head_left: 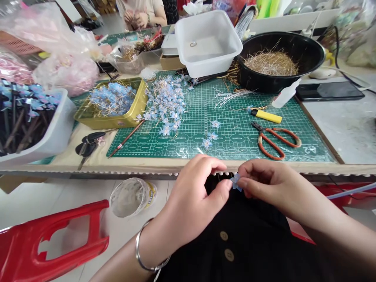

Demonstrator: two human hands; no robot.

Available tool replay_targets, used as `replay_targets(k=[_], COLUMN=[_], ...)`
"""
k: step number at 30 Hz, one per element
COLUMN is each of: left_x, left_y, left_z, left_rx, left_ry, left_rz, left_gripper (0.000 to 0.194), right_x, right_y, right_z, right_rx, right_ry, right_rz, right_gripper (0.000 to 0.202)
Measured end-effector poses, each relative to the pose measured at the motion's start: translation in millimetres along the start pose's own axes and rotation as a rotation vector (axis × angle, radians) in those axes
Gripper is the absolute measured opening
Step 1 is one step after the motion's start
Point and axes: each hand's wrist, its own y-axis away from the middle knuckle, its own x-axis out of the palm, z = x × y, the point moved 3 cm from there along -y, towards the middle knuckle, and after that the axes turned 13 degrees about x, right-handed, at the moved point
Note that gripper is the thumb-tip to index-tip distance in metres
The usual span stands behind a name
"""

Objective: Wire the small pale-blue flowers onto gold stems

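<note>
A small blue artificial flower (pixel 235 182) is held just off the table's front edge, above my lap. My right hand (pixel 264 181) pinches it between thumb and forefinger. On the flower's other side, my left hand (pixel 202 192) has its thumb tip at the petals and its fingers curled over. Whether the left fingers grip a wire below the flower cannot be seen. Three loose blue flowers (pixel 215 124) lie on the green cutting mat (pixel 194 121) beyond my hands. Farther left on the mat is a pile of wired blue flowers (pixel 167 98).
Scissors with orange handles (pixel 277 141) and a yellow lighter (pixel 268 116) lie at right. A gold tin (pixel 117 122) of flowers stands left; a white tub (pixel 208 43) and a black bowl (pixel 255 74) of wires stand behind. A red stool (pixel 58 239) is below left. Another person's hands (pixel 136 17) are at the back.
</note>
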Motion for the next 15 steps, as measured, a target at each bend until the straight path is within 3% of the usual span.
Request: replay_targets(k=[3,9,15], left_x=[4.8,14.6,17.6], left_y=[-0.2,1.6,1.0], left_z=[2.8,7.9,3.7], left_rx=[-0.14,-0.32,-0.301], left_ry=[0.234,0.504,0.493], left_rz=[0.066,-0.017,-0.02], left_gripper=[0.016,0.008,0.007], right_x=[0.8,0.7,1.8], right_y=[1.5,6.4,13.1], right_z=[1.1,1.7,2.7], right_rx=[-0.003,0.019,-0.038], right_ry=[-0.017,-0.195,-0.093], right_rz=[-0.024,0.139,-0.029], right_gripper=[0.018,0.018,0.014])
